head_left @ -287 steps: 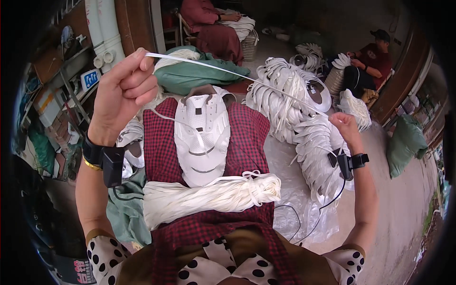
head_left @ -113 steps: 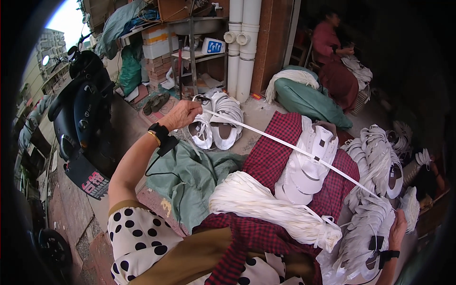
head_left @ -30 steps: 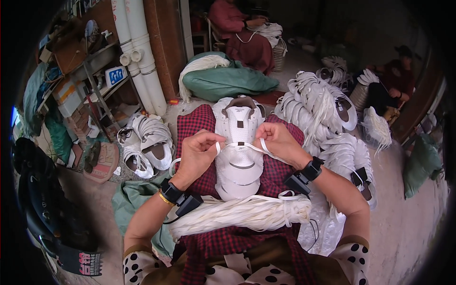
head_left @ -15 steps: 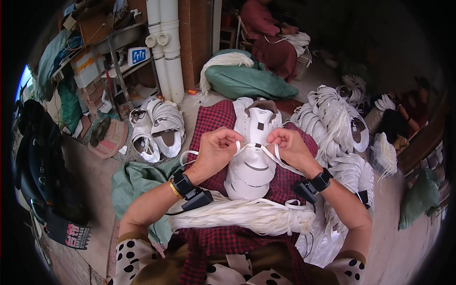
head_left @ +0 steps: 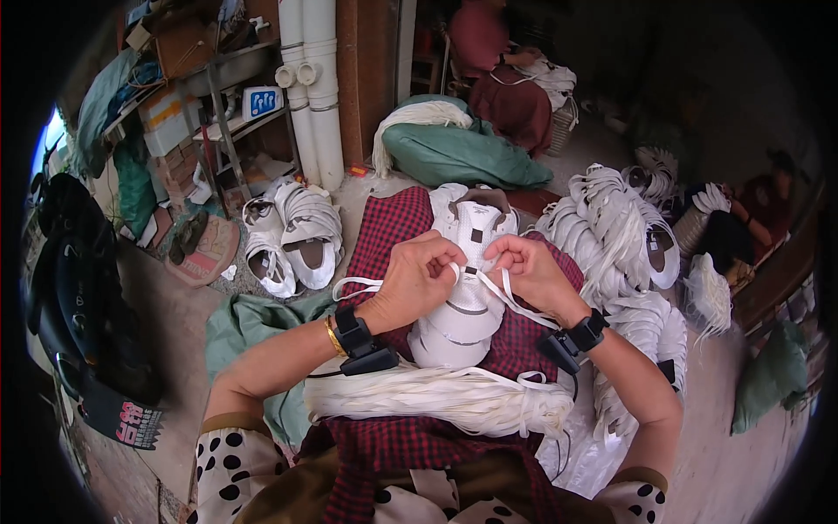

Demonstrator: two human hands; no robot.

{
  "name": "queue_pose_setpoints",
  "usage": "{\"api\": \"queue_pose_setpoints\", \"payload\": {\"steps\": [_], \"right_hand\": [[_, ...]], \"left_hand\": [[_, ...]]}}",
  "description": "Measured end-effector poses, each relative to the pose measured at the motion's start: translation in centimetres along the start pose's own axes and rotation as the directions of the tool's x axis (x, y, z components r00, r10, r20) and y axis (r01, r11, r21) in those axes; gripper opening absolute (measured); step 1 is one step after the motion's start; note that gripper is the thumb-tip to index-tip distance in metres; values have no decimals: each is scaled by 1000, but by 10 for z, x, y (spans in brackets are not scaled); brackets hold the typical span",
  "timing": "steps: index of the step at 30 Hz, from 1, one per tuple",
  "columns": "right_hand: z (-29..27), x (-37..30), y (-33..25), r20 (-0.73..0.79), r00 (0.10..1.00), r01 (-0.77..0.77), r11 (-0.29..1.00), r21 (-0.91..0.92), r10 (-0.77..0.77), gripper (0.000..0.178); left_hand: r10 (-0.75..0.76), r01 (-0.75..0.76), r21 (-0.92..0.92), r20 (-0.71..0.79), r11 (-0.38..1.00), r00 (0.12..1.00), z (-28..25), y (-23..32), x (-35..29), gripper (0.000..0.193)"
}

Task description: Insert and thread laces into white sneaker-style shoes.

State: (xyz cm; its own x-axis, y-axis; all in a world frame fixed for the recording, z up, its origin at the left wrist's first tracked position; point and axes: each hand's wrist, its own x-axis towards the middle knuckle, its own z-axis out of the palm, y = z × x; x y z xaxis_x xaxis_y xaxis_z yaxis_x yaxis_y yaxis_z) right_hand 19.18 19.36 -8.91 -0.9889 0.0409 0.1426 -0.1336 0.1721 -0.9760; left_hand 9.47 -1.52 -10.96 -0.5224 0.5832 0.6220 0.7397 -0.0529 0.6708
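A white sneaker (head_left: pixel 452 339) lies toe toward me on a red-and-black checked cloth (head_left: pixel 384 229) over my lap. A flat white shoelace (head_left: pixel 356 288) passes through the small black loop (head_left: pixel 471 270) on the shoe's tongue. My left hand (head_left: pixel 412 278) pinches the lace just left of that loop, and one loose length arcs out behind the hand. To the right of the loop, my right hand (head_left: pixel 534 272) is closed on the other side of the lace, whose end hangs beneath the fingers. A bundle of white laces (head_left: pixel 428 395) lies across my lap below the toe.
White sneakers (head_left: pixel 292 236) stand on the floor at left, and stacked white shoe uppers (head_left: pixel 602 236) rise at right. Ahead lies a green sack (head_left: pixel 463 155). White pipes (head_left: pixel 319 96) stand beside a cluttered shelf. A person in red (head_left: pixel 489 52) sits beyond; another is at far right.
My left hand has moved right, closer to the tongue loop, drawing lace with it. My right hand stays almost in place. The view has shifted slightly.
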Motion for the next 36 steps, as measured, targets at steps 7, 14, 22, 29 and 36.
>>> {"api": "queue_pose_setpoints", "payload": {"steps": [7,14,22,29,36], "right_hand": [[-10,14,-35,412,862,501,371,-782,-295,25],[-9,23,-52,582,813,552,292,-781,21,27],[-22,29,-48,606,794,507,501,-701,44,33],[0,42,-55,322,878,108,508,-854,354,27],[12,37,-61,333,863,45,598,-800,380,24]], "left_hand": [[79,-226,254,484,940,872,-32,11,44,28],[81,-496,207,864,843,497,-41,9,95,24],[-86,-462,209,958,862,273,-43,10,106,27],[-356,-144,453,828,880,433,-19,5,106,24],[-600,-3,674,659,738,455,-12,13,97,29]]}}
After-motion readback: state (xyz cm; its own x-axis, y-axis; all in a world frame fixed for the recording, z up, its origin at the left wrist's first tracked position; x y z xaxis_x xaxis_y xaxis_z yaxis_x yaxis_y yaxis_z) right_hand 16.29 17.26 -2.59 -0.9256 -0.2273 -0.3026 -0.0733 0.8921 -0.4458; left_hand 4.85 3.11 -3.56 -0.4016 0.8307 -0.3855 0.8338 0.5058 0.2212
